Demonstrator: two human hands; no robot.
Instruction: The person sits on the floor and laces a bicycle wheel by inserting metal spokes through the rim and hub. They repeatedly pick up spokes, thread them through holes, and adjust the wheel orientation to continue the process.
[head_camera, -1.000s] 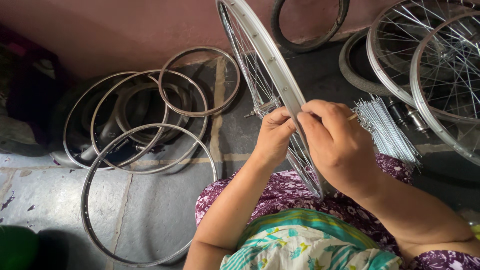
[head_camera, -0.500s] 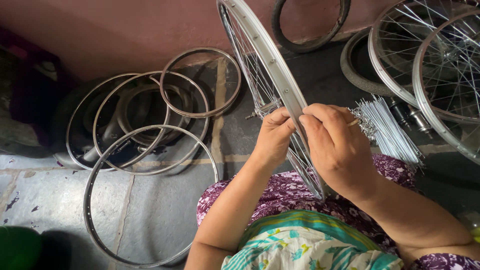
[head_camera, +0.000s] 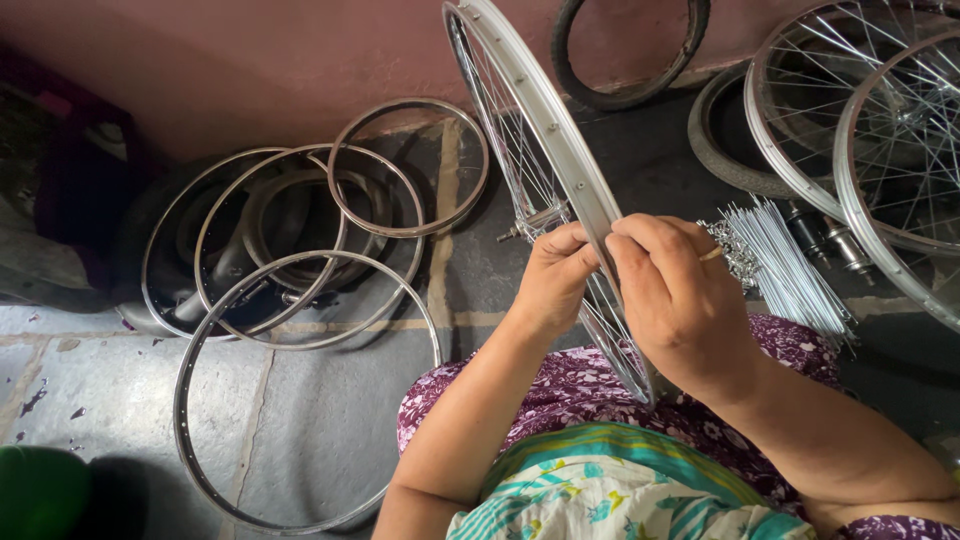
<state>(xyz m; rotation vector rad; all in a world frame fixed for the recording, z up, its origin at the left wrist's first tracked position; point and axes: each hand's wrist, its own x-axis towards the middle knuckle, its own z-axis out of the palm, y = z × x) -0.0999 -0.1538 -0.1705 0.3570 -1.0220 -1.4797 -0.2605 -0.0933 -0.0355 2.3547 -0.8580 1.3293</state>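
Standing edge-up over the lap, the spoked wheel rim (head_camera: 545, 130) is pinched by the left hand (head_camera: 550, 280) while the right hand (head_camera: 675, 295), fingers closed on it, is best kept steady at one spoke hole.

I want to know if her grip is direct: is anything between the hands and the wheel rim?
Nothing visible is. The left hand and right hand both rest straight on the spoked wheel rim; the bundle of loose spokes lies off to the right.
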